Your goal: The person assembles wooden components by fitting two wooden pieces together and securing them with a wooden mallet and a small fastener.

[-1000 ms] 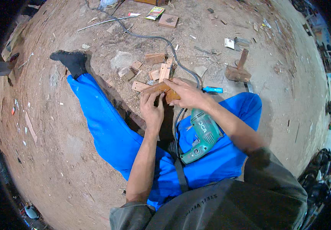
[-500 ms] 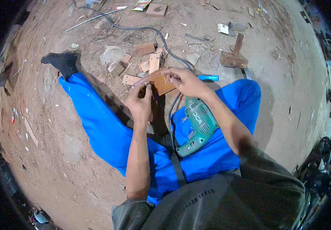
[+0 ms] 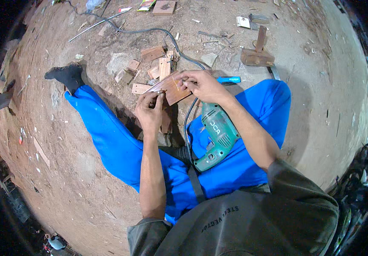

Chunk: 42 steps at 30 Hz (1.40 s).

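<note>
A reddish-brown, smooth wooden board [image 3: 176, 94] lies tilted in front of me, between my hands. At its left end my left hand [image 3: 150, 112] is closed, thumb and forefinger pinched near the board's edge. My right hand [image 3: 206, 88] is over its right end, fingers curled in a pinch. Whatever is between the fingertips of either hand is too small to make out. Beneath my right forearm a green corded power drill [image 3: 220, 132] rests on my thigh. A blue-handled tool [image 3: 228, 80] lies just beyond my right wrist.
Several small wood blocks [image 3: 152, 53] lie beyond the board. A wooden mallet [image 3: 257, 57] is at the far right. The black power cord [image 3: 150, 30] curves across the dirt floor, near a thin metal rod [image 3: 91, 29]. My blue-trousered legs flank the work.
The whole scene has shifted slightly left in view. My left thumb and forefinger are nearer together, close to the board's edge. My right hand keeps its pinch over the board.
</note>
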Motion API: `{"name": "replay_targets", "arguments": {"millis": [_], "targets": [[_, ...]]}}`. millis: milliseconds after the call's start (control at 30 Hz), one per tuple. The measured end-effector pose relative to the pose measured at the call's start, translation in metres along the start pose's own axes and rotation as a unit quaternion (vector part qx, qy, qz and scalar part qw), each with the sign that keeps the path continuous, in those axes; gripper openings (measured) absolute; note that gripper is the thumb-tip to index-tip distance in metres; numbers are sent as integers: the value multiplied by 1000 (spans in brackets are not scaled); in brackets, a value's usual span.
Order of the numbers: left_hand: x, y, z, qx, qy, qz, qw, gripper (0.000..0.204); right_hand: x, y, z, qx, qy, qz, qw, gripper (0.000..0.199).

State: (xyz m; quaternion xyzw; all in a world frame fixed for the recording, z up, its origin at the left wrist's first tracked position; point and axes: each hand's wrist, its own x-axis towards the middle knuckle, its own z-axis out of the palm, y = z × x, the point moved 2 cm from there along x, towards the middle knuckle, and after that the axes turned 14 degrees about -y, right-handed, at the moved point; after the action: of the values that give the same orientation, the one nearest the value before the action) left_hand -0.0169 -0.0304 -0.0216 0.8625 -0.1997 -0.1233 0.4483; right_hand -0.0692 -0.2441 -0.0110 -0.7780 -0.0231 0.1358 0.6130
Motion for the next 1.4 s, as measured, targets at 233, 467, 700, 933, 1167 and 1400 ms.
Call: {"name": "replay_targets", "arguments": {"millis": [233, 467, 700, 933, 1167, 1400], "targets": [[0, 2, 2, -13, 23, 8, 1000, 14, -1, -7, 0, 24, 18, 24, 999, 22], [2, 2, 1, -6, 24, 8, 1000, 13, -2, -36, -1, -12, 68, -8, 998, 16], [0, -1, 1, 2, 30, 18, 999, 17, 28, -58, 19, -71, 44, 5, 996, 17], [3, -7, 1, 7, 35, 30, 999, 16, 50, -39, 32, -119, 29, 31, 992, 15], [4, -4, -2, -7, 17, 18, 1000, 16, 48, -41, 34, -176, 41, -24, 983, 17], [6, -5, -4, -18, 5, -2, 1000, 14, 44, -44, 35, -188, 36, -28, 981, 15]]}}
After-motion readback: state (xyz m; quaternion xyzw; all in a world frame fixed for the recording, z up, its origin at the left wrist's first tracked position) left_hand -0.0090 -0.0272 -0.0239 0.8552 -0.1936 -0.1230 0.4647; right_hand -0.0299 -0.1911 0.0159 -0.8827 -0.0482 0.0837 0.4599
